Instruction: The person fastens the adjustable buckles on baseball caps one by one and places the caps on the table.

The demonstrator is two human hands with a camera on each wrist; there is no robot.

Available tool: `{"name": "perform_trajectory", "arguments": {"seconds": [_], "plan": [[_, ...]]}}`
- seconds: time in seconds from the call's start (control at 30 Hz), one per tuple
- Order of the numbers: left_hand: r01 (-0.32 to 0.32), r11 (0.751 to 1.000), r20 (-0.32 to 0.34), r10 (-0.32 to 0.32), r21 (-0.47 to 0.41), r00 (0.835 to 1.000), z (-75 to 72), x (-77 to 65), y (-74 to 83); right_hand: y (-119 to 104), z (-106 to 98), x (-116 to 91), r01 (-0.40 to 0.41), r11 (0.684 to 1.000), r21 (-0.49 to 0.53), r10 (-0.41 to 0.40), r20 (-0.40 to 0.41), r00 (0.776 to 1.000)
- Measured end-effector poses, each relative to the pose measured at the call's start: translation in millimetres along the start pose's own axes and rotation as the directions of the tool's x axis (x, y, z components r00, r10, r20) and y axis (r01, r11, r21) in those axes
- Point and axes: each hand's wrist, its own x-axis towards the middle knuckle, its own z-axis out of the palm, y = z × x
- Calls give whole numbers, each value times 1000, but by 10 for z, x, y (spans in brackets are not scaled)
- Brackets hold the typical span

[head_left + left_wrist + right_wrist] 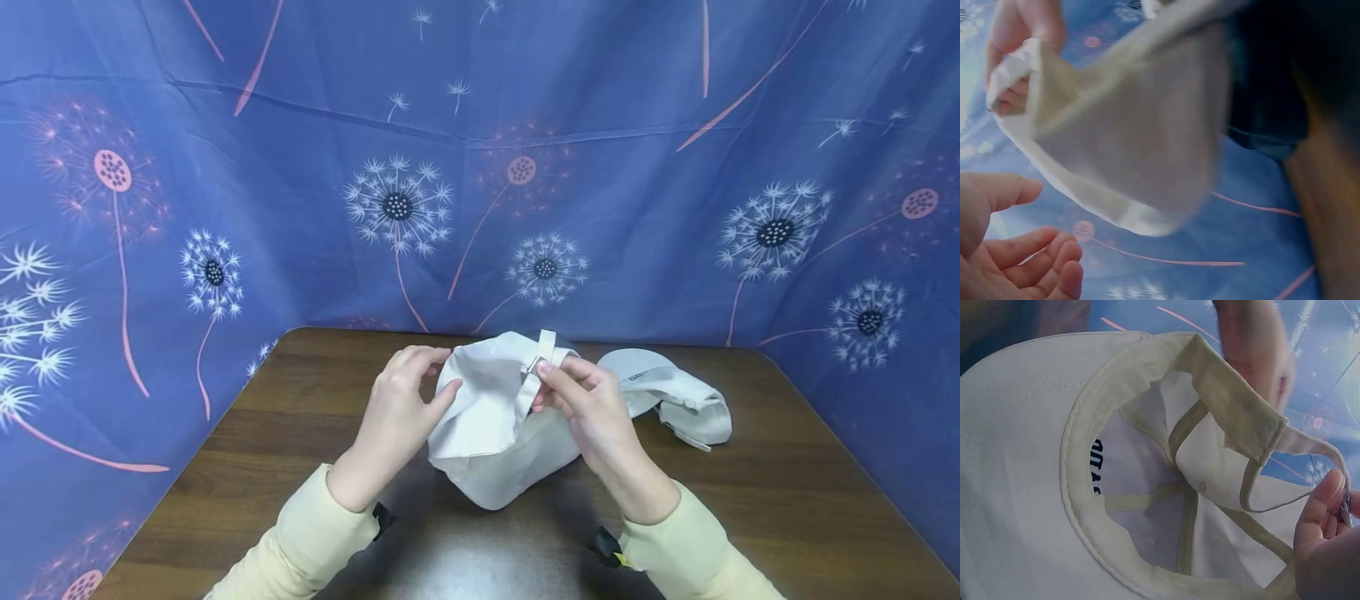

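A white baseball cap is held up over the table, its brim toward the near side. My right hand pinches the back strap by its metal buckle, thumb on top. In the right wrist view the strap forms a loop at the cap's back opening, and the inner sweatband and seams show. At the cap's left side is my left hand, thumb and fingers spread. The left wrist view shows this hand with relaxed fingers, a gap between it and the cap.
A second white cap with dark lettering lies on the brown wooden table, just beyond my right hand. Blue cloth with dandelion prints hangs behind and along both sides of the table.
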Motion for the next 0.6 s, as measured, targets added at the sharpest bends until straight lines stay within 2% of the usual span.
{"name": "perform_trajectory", "arguments": {"seconds": [0.1,0.17,0.23,0.3,0.37,0.47,0.6], "plan": [[64,998,62,-65,24,996,22,-38,-111,-9,-32,-13,1,1000,7,-1,19,1000],[113,993,107,-115,24,988,44,-63,-175,-13,-57,-22,-6,1000,12,5,26,1000],[173,985,160,-171,-3,972,67,-79,-232,-17,-83,-30,-14,1000,13,13,32,999],[242,969,225,-228,-40,947,98,-89,-290,-18,-106,-36,-20,1000,8,20,29,999],[328,941,296,-291,-85,910,132,-95,-344,-19,-126,-43,-26,1000,5,26,25,999],[473,867,391,-385,-157,836,190,-100,-419,-23,-150,-53,-35,999,1,35,27,999],[640,719,488,-471,-271,735,258,-109,-484,-28,-180,-69,-44,999,-3,44,32,999]]}}
